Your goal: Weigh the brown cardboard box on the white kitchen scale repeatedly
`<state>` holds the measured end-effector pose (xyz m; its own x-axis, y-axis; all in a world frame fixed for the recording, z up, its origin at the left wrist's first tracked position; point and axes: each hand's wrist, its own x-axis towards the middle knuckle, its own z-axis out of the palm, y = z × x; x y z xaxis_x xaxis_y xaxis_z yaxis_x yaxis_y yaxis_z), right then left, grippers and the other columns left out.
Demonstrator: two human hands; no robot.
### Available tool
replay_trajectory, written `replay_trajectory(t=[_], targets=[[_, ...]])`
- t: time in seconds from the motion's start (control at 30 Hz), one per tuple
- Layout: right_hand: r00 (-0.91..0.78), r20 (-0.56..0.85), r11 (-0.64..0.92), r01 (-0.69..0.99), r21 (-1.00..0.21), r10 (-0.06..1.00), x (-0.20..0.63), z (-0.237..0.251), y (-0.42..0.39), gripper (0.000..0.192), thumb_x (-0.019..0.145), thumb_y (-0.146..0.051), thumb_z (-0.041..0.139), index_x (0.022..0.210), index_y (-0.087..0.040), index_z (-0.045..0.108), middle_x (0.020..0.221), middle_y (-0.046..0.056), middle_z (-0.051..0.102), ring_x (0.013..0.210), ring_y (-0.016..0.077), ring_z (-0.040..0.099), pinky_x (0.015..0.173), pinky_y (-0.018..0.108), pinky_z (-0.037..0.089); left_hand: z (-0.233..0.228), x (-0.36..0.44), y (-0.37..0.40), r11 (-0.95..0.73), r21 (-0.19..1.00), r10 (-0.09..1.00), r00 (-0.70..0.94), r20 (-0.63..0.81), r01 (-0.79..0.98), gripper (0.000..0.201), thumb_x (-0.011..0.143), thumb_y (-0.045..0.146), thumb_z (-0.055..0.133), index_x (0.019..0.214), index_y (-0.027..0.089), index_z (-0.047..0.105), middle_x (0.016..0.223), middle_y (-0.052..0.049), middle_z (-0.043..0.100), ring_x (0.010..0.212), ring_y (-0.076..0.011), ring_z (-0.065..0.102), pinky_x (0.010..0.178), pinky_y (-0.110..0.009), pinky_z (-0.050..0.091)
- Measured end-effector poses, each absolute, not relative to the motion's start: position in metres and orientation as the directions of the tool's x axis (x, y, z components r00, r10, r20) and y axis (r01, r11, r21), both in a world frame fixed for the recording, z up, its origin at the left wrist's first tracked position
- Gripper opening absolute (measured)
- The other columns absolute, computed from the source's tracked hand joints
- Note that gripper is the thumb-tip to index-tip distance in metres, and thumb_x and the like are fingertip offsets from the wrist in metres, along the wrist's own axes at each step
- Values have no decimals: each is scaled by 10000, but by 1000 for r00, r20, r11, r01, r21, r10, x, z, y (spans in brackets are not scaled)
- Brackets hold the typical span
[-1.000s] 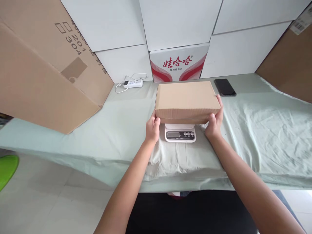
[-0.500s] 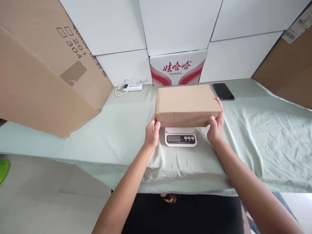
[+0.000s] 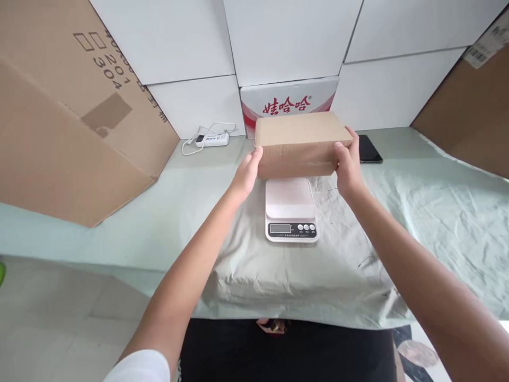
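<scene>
Far left: large corrugated carton (image 3: 59, 122), matte brown, leaning against white panels. Next, white power strip (image 3: 212, 139) with looped cord on wrinkled pale-green cloth (image 3: 437, 212). Left hand (image 3: 247, 172) pressed flat to the left end of a plain rectangular cardboard box (image 3: 300, 142); right hand (image 3: 348, 164) clasping the right end. Box held clear above and behind smooth white scale (image 3: 290, 209). Black phone (image 3: 369, 149) just beside the right hand.

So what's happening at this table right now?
A person holds a closed cardboard box between the left hand and right hand, raised clear of the white digital kitchen scale on the green cloth-covered table. The scale's platform is bare. A black phone lies just behind the right hand.
</scene>
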<state>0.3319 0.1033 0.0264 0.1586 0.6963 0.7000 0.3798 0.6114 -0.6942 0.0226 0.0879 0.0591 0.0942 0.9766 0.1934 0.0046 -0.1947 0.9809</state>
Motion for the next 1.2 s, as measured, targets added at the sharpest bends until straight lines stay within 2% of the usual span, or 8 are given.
replay_trajectory(t=[0.13, 0.27, 0.33, 0.57, 0.77, 0.87, 1.03, 1.2], targets=[[215, 633, 558, 321, -765, 744, 324, 19, 121, 803, 1011, -914, 412, 1696, -497, 455, 1767, 10, 544, 1738, 422, 416, 1416, 741, 396, 39, 33, 115, -264, 964, 964, 10, 265, -35, 795, 1023, 900, 490, 1438, 263, 724, 1585, -124, 736, 1648, -399, 575, 1385, -596, 455], [262, 612, 543, 291, -788, 746, 311, 5, 132, 1059, 876, -975, 542, 1716, -343, 420, 1831, 90, 463, 1765, 409, 357, 1486, 679, 274, 5, 38, 136, -270, 961, 961, -67, 267, -54, 903, 951, 977, 508, 1480, 266, 683, 1638, -140, 700, 1641, -363, 586, 1394, -556, 447], [250, 590, 523, 286, -803, 768, 309, -4, 133, 1099, 837, -984, 571, 1697, -314, 440, 1839, 111, 453, 1763, 409, 351, 1487, 678, 254, -10, 38, 141, -257, 965, 965, -68, 253, -55, 933, 925, 996, 523, 1471, 257, 682, 1635, -154, 704, 1624, -366, 603, 1389, -566, 449], [233, 544, 476, 291, -830, 806, 319, -28, 139, 1099, 810, -973, 577, 1692, -332, 433, 1845, 95, 458, 1769, 380, 356, 1500, 618, 260, -34, 35, 149, -250, 966, 968, -49, 247, -64, 894, 910, 987, 569, 1419, 267, 716, 1661, -138, 695, 1671, -357, 555, 1410, -564, 420], [232, 538, 480, 262, -837, 811, 319, -39, 154, 1017, 852, -914, 557, 1684, -343, 435, 1822, 90, 487, 1728, 374, 439, 1482, 648, 304, -32, 34, 149, -236, 971, 971, -52, 234, -43, 932, 860, 1025, 595, 1394, 274, 736, 1645, -131, 709, 1648, -366, 578, 1421, -559, 400], [219, 547, 486, 277, -829, 808, 322, -44, 157, 992, 866, -914, 547, 1673, -342, 463, 1789, 97, 522, 1715, 375, 454, 1474, 657, 318, -31, 33, 146, -245, 969, 969, -51, 242, -44, 953, 843, 1039, 593, 1385, 271, 744, 1618, -130, 724, 1646, -372, 577, 1424, -566, 394], [193, 558, 503, 270, -821, 807, 324, -43, 159, 951, 850, -919, 562, 1605, -341, 541, 1718, 99, 604, 1683, 382, 502, 1456, 663, 370, -29, 32, 141, -234, 972, 971, -55, 233, -24, 898, 901, 996, 576, 1402, 269, 740, 1566, -138, 743, 1614, -377, 603, 1391, -571, 443], [202, 517, 475, 225, -851, 832, 322, -41, 162, 993, 777, -973, 577, 1551, -350, 580, 1700, 87, 637, 1681, 397, 512, 1472, 671, 338, -32, 29, 142, -252, 968, 966, -54, 251, -10, 906, 876, 1014, 580, 1377, 280, 759, 1573, -131, 751, 1608, -392, 610, 1382, -585, 454]])
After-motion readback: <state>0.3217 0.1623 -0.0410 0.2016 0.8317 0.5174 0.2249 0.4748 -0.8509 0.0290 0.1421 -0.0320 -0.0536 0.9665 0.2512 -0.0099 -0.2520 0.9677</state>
